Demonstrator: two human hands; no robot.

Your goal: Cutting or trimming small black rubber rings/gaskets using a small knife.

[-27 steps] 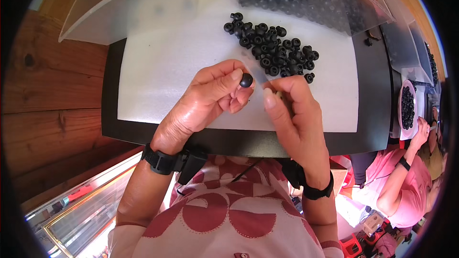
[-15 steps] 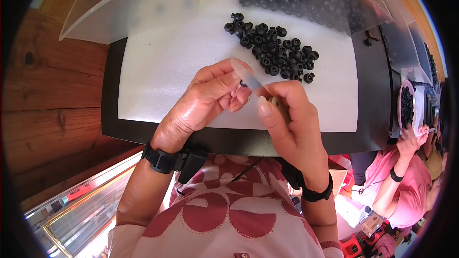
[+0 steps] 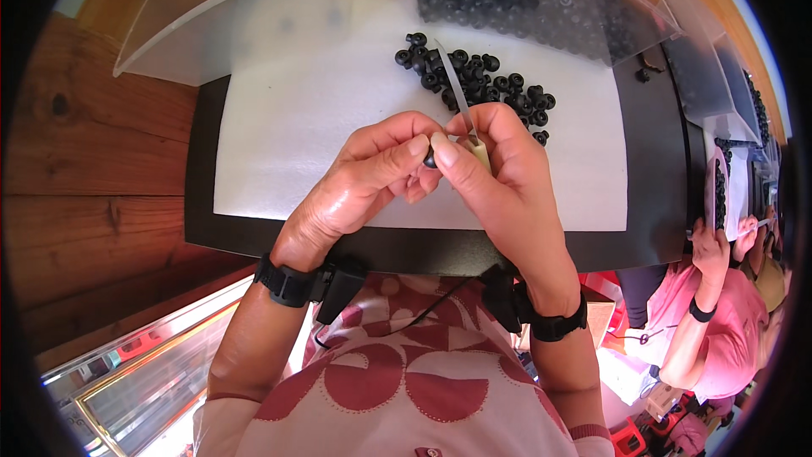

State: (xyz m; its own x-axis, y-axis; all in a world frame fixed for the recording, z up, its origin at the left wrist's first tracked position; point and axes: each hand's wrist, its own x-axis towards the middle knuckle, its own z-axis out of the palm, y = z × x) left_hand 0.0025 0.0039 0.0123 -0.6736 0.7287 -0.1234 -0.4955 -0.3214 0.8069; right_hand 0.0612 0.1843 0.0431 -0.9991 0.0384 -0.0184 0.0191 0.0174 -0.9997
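My left hand [image 3: 372, 173] pinches a small round black part [image 3: 430, 158] between thumb and fingers above the front half of the white sheet [image 3: 288, 135]. Against the same part rests the thumb of my right hand [image 3: 512, 182]. That hand also grips a knife by its pale handle [image 3: 480, 152], and the thin blade [image 3: 455, 85] points up and away from me. Beyond my hands lies a loose pile of black parts [image 3: 499, 89], knobbed and round with a hole in the face. My fingers hide most of the held part.
A clear bin [image 3: 541, 25] full of black parts stands behind the pile. Another clear bin [image 3: 245, 13] is at the back left. The dark table [image 3: 381, 247] frames the sheet. At the far right, a co-worker in pink [image 3: 719, 330] works beside more bins.
The knife blade has swung from lying across my left fingertips to pointing away from me. My right thumb has moved left onto the black part. The co-worker's hand has shifted.
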